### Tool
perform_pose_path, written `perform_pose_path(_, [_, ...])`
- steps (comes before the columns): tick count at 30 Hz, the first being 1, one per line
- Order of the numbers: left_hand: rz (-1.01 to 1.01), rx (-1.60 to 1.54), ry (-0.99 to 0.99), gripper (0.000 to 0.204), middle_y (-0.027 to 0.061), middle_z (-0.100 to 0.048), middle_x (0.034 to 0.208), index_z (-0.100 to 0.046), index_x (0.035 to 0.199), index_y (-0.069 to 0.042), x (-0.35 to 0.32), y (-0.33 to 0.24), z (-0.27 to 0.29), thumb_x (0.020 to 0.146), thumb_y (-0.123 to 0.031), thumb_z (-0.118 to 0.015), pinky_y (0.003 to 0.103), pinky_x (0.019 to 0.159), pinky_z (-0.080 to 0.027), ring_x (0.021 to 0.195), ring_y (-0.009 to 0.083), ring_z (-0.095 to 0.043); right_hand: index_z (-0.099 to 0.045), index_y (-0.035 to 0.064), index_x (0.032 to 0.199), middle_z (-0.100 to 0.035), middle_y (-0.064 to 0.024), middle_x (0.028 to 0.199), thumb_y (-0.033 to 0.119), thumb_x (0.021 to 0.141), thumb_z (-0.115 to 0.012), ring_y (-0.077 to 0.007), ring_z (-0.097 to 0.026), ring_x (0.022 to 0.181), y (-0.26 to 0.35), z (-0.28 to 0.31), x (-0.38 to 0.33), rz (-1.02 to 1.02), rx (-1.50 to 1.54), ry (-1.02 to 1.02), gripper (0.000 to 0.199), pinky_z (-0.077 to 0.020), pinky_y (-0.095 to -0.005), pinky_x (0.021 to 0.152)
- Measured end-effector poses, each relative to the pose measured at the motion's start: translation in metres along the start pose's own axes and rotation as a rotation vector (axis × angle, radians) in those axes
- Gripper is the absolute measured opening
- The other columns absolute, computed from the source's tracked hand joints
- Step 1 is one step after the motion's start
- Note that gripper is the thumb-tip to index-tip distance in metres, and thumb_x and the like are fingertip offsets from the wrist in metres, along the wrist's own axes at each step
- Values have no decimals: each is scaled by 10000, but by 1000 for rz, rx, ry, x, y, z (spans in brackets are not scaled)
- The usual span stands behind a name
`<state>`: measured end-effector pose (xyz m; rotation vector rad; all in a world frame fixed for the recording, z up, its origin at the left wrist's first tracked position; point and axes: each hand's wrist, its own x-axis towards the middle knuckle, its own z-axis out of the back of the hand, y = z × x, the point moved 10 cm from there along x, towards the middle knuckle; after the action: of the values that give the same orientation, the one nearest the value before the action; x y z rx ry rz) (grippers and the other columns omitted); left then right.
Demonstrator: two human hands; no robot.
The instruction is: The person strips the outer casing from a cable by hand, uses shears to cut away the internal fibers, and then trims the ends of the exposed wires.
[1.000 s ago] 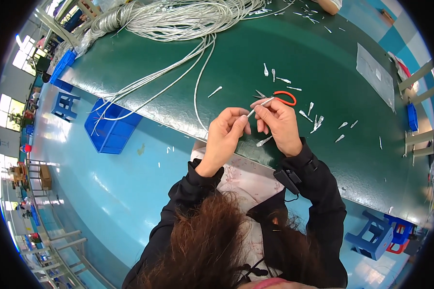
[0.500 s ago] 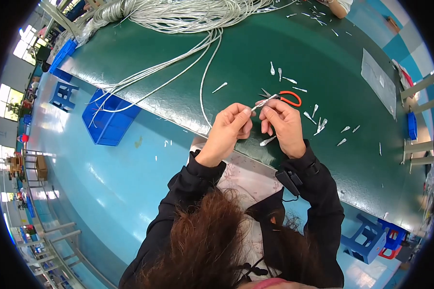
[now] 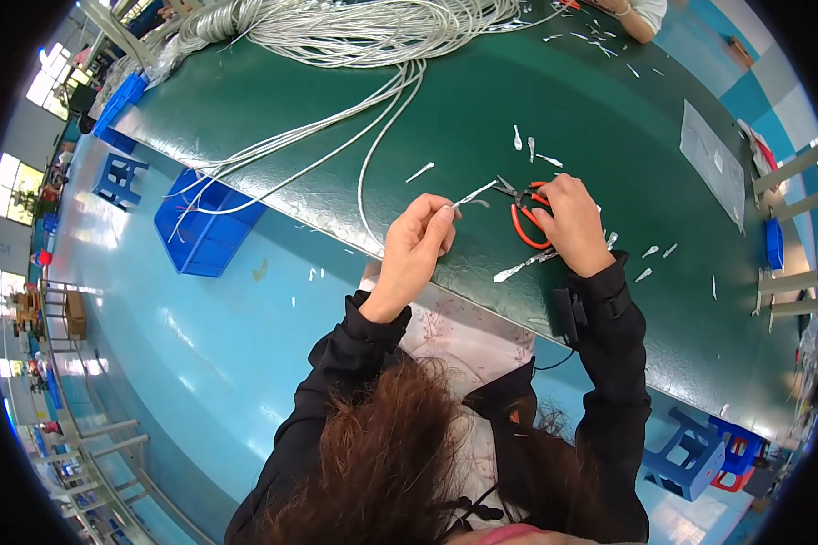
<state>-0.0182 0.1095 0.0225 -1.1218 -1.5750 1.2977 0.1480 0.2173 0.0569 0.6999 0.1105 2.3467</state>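
My left hand [image 3: 416, 243] pinches the end of a thin white cable [image 3: 373, 154] at the near edge of the green table [image 3: 482, 100]; a short silvery tip [image 3: 475, 193] sticks out from its fingers. My right hand [image 3: 573, 225] rests on red-handled snips [image 3: 522, 211] lying on the table, fingers over the handles. The snips' jaws point toward the cable tip. Several white cable offcuts [image 3: 523, 265] lie around both hands.
A big bundle of white cables [image 3: 354, 27] lies at the table's far side, with strands hanging over the edge to a blue crate [image 3: 207, 227] on the blue floor. A clear plastic sheet [image 3: 711, 163] lies at the right. Another person's arm [image 3: 625, 13] shows at the top. Blue stools [image 3: 691, 454] stand nearby.
My hands have parted: the right hand moved right onto the red-handled snips, while the left hand stays holding the cable end. The view has shifted slightly.
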Motion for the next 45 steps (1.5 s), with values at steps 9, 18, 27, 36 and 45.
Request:
perform_pose_path(9, [45, -258, 65, 120, 9, -490, 883, -534, 933, -20, 5, -1, -1, 963, -116, -467, 194, 491, -266, 572, 20, -333, -563, 4, 859, -592, -115, 788, 82, 815, -595, -246, -590, 711, -12, -10, 4, -185, 143, 139, 95, -465, -329, 622])
perform_pose_path(18, [162, -570, 115, 137, 85, -527, 1029, -475, 838, -50, 16, 19, 0, 960, -108, -455, 203, 514, -277, 561, 48, -309, -539, -16, 1077, -600, -25, 870, 107, 923, -544, -59, -551, 768, -1, -36, -6, -502, 1143, 344, 198, -446, -228, 636])
perform_pose_path(27, [62, -447, 106, 119, 60, -539, 1022, -498, 909, -23, 14, 14, -4, 969, -119, -461, 200, 513, -285, 592, 41, -350, -534, -3, 1089, -564, 12, 865, 90, 845, -678, -23, -492, 732, 34, -48, -12, -331, 1019, 433, 298, -415, -182, 624])
perform_pose_path(36, [-18, -204, 63, 146, -30, -448, 706, -516, 986, -4, 12, 14, -6, 984, -136, -454, 195, 493, -279, 561, 28, -335, -543, 2, 1052, -505, 44, 795, 115, 806, -731, -10, -435, 663, 43, -48, -16, -337, 910, 485, 329, -378, -176, 570])
perform_pose_path(45, [-43, -85, 17, 121, -47, -430, 665, -523, 975, -14, 10, 10, -6, 975, -122, -468, 187, 494, -304, 569, 19, -367, -565, 1, 993, -482, 49, 717, 113, 818, -713, -11, -410, 600, 48, -45, -13, -307, 887, 456, 255, -342, -188, 517])
